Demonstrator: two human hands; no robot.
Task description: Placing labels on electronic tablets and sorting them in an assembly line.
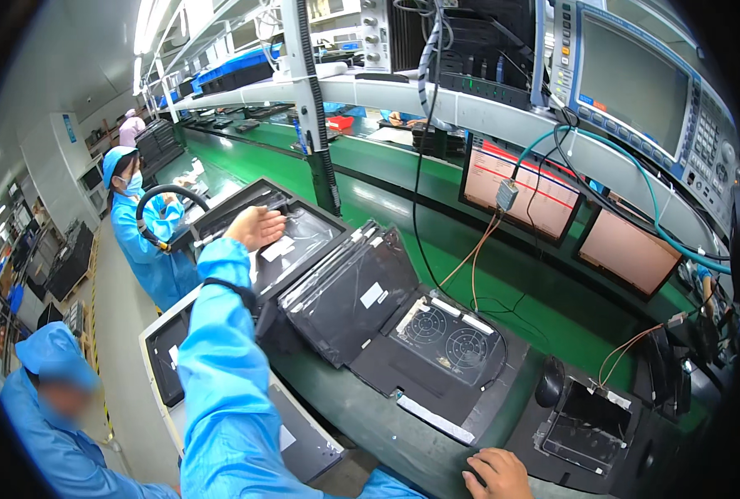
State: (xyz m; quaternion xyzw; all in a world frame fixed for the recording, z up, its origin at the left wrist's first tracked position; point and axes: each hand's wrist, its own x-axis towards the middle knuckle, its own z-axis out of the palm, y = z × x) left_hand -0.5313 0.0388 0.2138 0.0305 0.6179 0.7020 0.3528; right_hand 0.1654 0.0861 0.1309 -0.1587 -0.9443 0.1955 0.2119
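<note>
My left hand [255,227], at the end of a blue sleeve, reaches far out with fingers apart over a black tray [303,229] that holds a bagged dark device with a white label. It grips nothing. Next to it, several black laptop-like units [349,295] lean stacked against each other. My right hand [496,474] rests low at the front edge on a dark computer mouse, mostly covered by the hand. A black cooling pad with two round fans [449,333] lies between the hands.
A green conveyor belt [436,208] runs behind the bench. Two tilted monitors [524,190] and a test instrument [636,83] hang on the right. A black fixture [586,424] sits at the front right. Two people in blue coats work at the left.
</note>
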